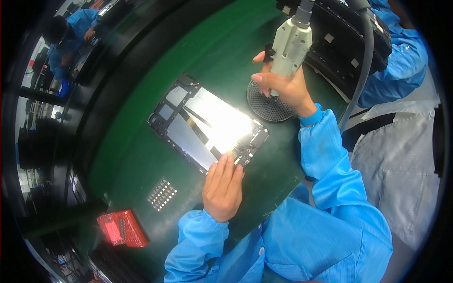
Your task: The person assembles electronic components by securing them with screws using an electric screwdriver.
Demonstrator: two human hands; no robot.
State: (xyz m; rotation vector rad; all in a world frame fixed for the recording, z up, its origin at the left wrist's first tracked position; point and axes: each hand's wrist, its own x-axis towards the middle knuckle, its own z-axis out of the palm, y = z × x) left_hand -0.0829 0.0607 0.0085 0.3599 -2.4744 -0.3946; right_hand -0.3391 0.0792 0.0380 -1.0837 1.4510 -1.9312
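Observation:
An opened flat device, with shiny metal plates and dark circuit parts, lies on the green belt. My left hand rests flat, fingers together, with its fingertips on the device's near corner. My right hand grips a pale grey electric screwdriver held upright, its tip down over a round black perforated tray just right of the device. A cable runs up from the screwdriver's top.
A small black block with rows of light dots lies on the belt near left. A red box sits at the lower left edge. Black trays stand behind. One person in blue sits far left, another at right.

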